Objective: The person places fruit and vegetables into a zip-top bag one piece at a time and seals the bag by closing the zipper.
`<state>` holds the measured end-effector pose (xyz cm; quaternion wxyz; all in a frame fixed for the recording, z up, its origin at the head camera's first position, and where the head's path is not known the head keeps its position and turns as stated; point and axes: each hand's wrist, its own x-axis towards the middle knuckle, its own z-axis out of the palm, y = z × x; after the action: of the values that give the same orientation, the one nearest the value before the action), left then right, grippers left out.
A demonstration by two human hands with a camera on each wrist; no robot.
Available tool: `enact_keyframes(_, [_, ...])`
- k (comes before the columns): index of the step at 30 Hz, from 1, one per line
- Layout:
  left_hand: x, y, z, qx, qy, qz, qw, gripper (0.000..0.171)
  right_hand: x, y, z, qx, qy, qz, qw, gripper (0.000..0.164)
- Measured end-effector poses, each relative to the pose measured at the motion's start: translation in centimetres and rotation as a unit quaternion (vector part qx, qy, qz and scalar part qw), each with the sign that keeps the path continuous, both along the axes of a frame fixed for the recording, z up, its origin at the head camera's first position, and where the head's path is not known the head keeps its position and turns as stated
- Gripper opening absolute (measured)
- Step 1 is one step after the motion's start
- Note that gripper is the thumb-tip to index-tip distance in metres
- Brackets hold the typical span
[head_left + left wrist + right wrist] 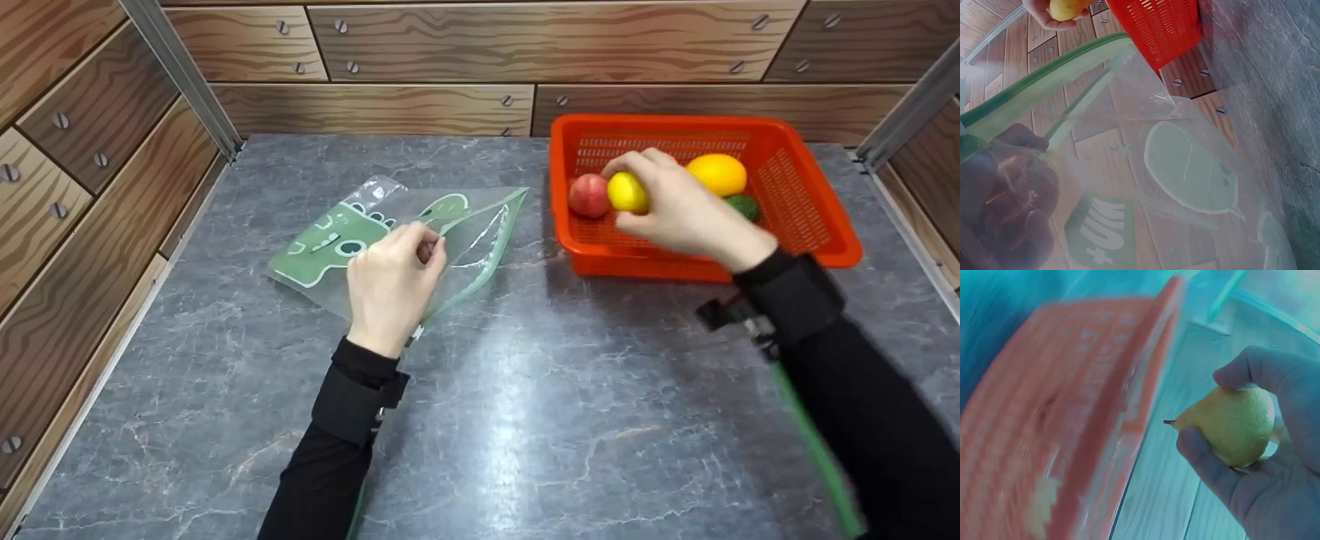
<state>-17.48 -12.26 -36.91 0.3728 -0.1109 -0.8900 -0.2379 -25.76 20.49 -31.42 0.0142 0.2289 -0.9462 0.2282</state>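
Yellow pear (627, 193) is clamped between thumb and curled fingers of the right hand (675, 206), apparently raised over the nine o'clock side of a red basket (645, 262). Grip on the round body, stem end free, probably steadies it. Clear plastic bag (330, 251) sits at the basket's nine o'clock, mouth gaping toward three. Left hand (394, 277) pinches its edge, fingers curled together, presumably keeping the mouth parted. Peach (589, 196) rests inside the basket.
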Motion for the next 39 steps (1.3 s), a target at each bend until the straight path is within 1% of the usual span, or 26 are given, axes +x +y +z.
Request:
enact_keyframes(2, [0.0, 0.0, 0.0, 0.001, 0.001, -0.001, 1.0000, 0.009, 0.8, -0.8, -0.7, -0.035, 0.016, 0.006, 0.999, 0.046])
enact_keyframes(4, [-0.1, 0.1, 0.0, 0.002, 0.001, -0.003, 1.0000, 0.009, 1.6, -1.6, -1.5, -0.064, 0.021, 0.012, 0.998, 0.046])
enact_keyframes(7, [-0.1, 0.2, 0.0, 0.001, 0.002, -0.007, 1.0000, 0.009, 2.8, -2.8, -2.5, -0.095, 0.014, 0.014, 0.995, 0.048])
enact_keyframes(11, [-0.1, 0.4, -0.1, 0.000, 0.000, -0.010, 1.0000, 0.009, 4.0, -4.2, -3.5, -0.117, 0.008, 0.012, 0.993, 0.050])
enact_keyframes(16, [0.1, 0.6, -0.2, -0.001, -0.001, -0.014, 0.9999, 0.009, 5.0, -5.5, -4.4, -0.139, 0.010, 0.018, 0.990, 0.050])
enact_keyframes(24, [0.5, 0.3, 0.1, -0.005, -0.003, -0.015, 0.9999, 0.010, 5.6, -7.2, -5.2, -0.142, 0.016, 0.031, 0.989, 0.051])
enact_keyframes(29, [0.6, 0.2, 0.2, -0.006, -0.004, -0.016, 0.9999, 0.010, 5.9, -8.9, -5.9, -0.164, 0.027, 0.062, 0.984, 0.051])
enact_keyframes(33, [0.6, 0.3, 0.2, -0.010, -0.004, -0.026, 0.9996, 0.010, 6.1, -10.0, -6.5, -0.175, 0.035, 0.077, 0.981, 0.050])
enact_keyframes(37, [0.7, 0.6, 0.2, -0.014, -0.004, -0.037, 0.9992, 0.009, 5.9, -11.1, -7.2, -0.182, 0.043, 0.080, 0.979, 0.049])
enact_keyframes(39, [0.7, 0.6, 0.2, -0.014, -0.005, -0.040, 0.9991, 0.009, 5.7, -11.7, -7.6, -0.177, 0.047, 0.080, 0.980, 0.049])
